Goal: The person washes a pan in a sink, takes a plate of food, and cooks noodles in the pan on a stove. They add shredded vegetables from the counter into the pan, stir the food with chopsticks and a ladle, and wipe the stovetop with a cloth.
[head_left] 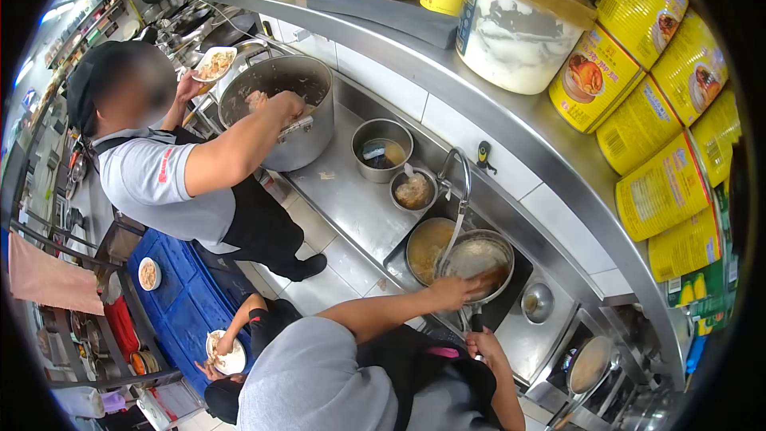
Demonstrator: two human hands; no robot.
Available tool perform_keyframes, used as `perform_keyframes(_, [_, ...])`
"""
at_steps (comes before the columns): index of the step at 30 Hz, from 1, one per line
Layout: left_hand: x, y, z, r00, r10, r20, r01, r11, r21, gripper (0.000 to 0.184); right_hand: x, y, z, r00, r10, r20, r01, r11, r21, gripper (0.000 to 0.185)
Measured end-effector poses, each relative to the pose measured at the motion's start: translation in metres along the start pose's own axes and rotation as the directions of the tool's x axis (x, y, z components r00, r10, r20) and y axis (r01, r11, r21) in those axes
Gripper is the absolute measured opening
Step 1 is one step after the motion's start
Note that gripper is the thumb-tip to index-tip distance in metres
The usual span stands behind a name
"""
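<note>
Nearest my camera, the grey sleeve (307, 371) fills the bottom centre of the frame. Right of centre, the pan (476, 254) sits at the sink, just beside a pot of cloudy liquid (424, 249). My right hand (485, 343) is closed around its black handle (477, 321). My left hand (453, 293) reaches over the rim, beside something brown (488, 280); I can't tell whether the fingers grip it. The tap (463, 185) arches above. At upper left, a co-worker (163, 168) reaches into a large pot (297, 142), holding a white dish (215, 64) of food.
</note>
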State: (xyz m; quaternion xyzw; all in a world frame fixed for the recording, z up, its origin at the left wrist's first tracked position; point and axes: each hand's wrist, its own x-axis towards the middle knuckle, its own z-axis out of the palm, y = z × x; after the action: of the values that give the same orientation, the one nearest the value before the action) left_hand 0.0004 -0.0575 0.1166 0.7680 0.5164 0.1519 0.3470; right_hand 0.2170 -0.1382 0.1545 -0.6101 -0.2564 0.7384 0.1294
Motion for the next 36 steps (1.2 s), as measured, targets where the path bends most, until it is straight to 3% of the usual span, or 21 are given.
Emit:
perform_keyframes(2, [-0.032, -0.001, -0.015, 0.964, 0.13, 0.232, -0.154, 0.984, 0.09, 0.054, 0.0, 0.004, -0.023, 0.997, 0.011, -0.075, -0.012, 1.0, -0.015, 0.016])
perform_keyframes(4, [-0.057, -0.019, -0.04, 0.952, 0.126, 0.279, -0.186, 0.962, 0.199, 0.053, -0.021, 0.004, -0.029, 0.991, -0.042, -0.126, 0.024, 0.989, -0.144, 0.016])
perform_keyframes(7, [-0.045, -0.071, -0.024, 0.967, -0.099, 0.233, -0.003, 0.916, 0.4, 0.054, -0.036, 0.013, -0.038, 0.965, -0.129, -0.228, 0.054, 0.95, -0.307, 0.016])
perform_keyframes(9, [-0.03, -0.101, -0.003, 0.986, -0.164, 0.018, 0.136, 0.869, 0.476, 0.051, -0.041, 0.013, -0.036, 0.946, -0.15, -0.287, 0.047, 0.941, -0.335, 0.016])
perform_keyframes(12, [-0.008, -0.116, 0.009, 0.974, -0.222, -0.054, 0.216, 0.82, 0.53, 0.045, -0.043, 0.008, -0.032, 0.952, -0.117, -0.283, 0.07, 0.983, -0.17, 0.016])
perform_keyframes(14, [0.003, -0.117, 0.012, 0.967, -0.232, -0.101, 0.246, 0.768, 0.592, 0.042, -0.03, 0.015, -0.041, 0.988, -0.1, -0.117, 0.114, 0.986, 0.122, 0.014])
perform_keyframes(15, [0.008, -0.112, 0.007, 0.974, -0.193, -0.122, 0.227, 0.774, 0.591, 0.034, -0.028, 0.015, -0.041, 0.987, -0.106, -0.121, 0.121, 0.985, 0.121, 0.014])
perform_keyframes(17, [0.029, -0.103, -0.007, 0.978, -0.145, -0.149, 0.206, 0.78, 0.591, 0.029, -0.022, 0.012, -0.041, 0.995, -0.039, 0.087, 0.004, 0.928, 0.372, 0.014])
perform_keyframes(19, [0.063, -0.092, -0.003, 0.947, 0.106, -0.302, -0.053, 0.983, 0.178, 0.023, -0.027, 0.004, -0.032, 0.99, -0.038, 0.138, -0.018, 0.923, 0.384, 0.014])
perform_keyframes(20, [0.079, -0.091, -0.003, 0.948, 0.105, -0.3, -0.053, 0.983, 0.176, 0.023, -0.028, 0.003, -0.029, 0.98, -0.048, 0.193, -0.033, 0.916, 0.399, 0.014])
perform_keyframes(22, [0.115, -0.096, 0.004, 0.91, -0.067, -0.41, -0.018, 0.98, -0.2, 0.024, -0.032, -0.001, -0.018, 0.968, -0.057, 0.245, -0.051, 0.908, 0.415, 0.014])
perform_keyframes(23, [0.129, -0.102, 0.018, 0.912, -0.065, -0.406, -0.02, 0.979, -0.203, 0.024, -0.036, -0.006, -0.009, 0.968, -0.052, 0.247, -0.048, 0.924, 0.379, 0.016])
perform_keyframes(25, [0.169, -0.126, 0.064, 0.78, -0.452, -0.433, 0.133, 0.796, -0.591, 0.024, -0.035, -0.006, 0.004, 0.969, -0.049, 0.243, -0.039, 0.938, 0.344, 0.017])
perform_keyframes(26, [0.218, -0.16, 0.127, 0.751, -0.365, -0.55, 0.198, 0.92, -0.339, 0.025, -0.028, -0.005, 0.01, 0.979, 0.006, 0.201, -0.068, 0.95, 0.304, 0.018])
perform_keyframes(28, [0.159, -0.05, 0.043, 0.831, -0.319, -0.455, 0.086, 0.883, -0.462, 0.037, -0.028, -0.015, 0.028, 0.989, 0.098, 0.112, -0.128, 0.943, 0.306, 0.019])
perform_keyframes(30, [0.139, 0.004, 0.059, 0.795, -0.315, -0.518, -0.069, 0.803, -0.593, 0.051, -0.024, -0.021, 0.033, 0.986, 0.059, 0.156, -0.095, 0.968, 0.233, 0.02])
perform_keyframes(31, [0.135, -0.004, 0.095, 0.92, -0.056, -0.387, -0.172, 0.831, -0.529, 0.055, -0.019, -0.019, 0.028, 0.967, -0.007, 0.253, -0.023, 0.993, 0.115, 0.021])
perform_keyframes(32, [0.096, 0.02, 0.095, 0.883, 0.026, -0.469, -0.253, 0.868, -0.427, 0.052, -0.023, -0.02, 0.021, 0.967, -0.012, 0.254, -0.017, 0.993, 0.113, 0.021])
perform_keyframes(33, [0.073, 0.012, 0.066, 0.967, 0.253, -0.024, -0.224, 0.802, -0.554, 0.055, -0.032, -0.023, 0.012, 0.982, -0.018, 0.188, 0.009, 0.999, 0.049, 0.022])
perform_keyframes(35, [0.025, -0.01, 0.036, 0.881, 0.333, 0.335, -0.154, 0.873, -0.463, 0.063, -0.043, -0.018, -0.011, 0.993, -0.031, 0.118, 0.033, 0.999, -0.02, 0.023])
perform_keyframes(36, [0.005, -0.016, 0.007, 0.903, 0.178, 0.39, -0.116, 0.977, -0.177, 0.06, -0.047, -0.009, -0.026, 0.987, -0.003, 0.158, -0.009, 0.997, 0.079, 0.022])
